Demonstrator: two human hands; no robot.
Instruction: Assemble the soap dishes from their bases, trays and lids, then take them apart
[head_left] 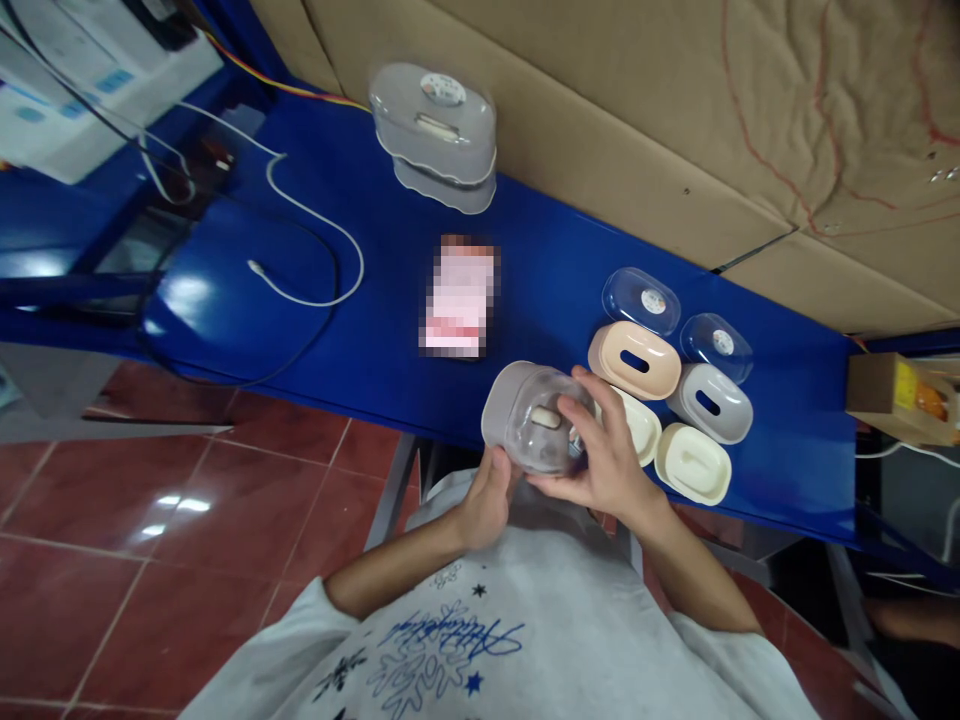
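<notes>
Near my body, at the table's front edge, I hold a grey oval container [496, 402] with a clear domed lid [540, 385] at its right part. My left hand [487, 500] grips it from below left, thumb on its side. My right hand [607, 450] is wrapped around the lid's right end, fingers over the top near a pale oval piece [545, 417]. Whether the lid is seated cannot be seen. To the right sit a peach oval container [667, 350] and a grey one [741, 412], both with slots, beside two cream trays [645, 420], one partly behind my right hand.
Two clear lids [634, 295] with round stickers lie behind the containers. A stack of grey lidded containers [450, 140] stands at the back, with a pixelated phone-like rectangle [461, 300] in front. Cables [356, 255] curl on the left of the blue table [540, 270]; cardboard [600, 130] lines the back.
</notes>
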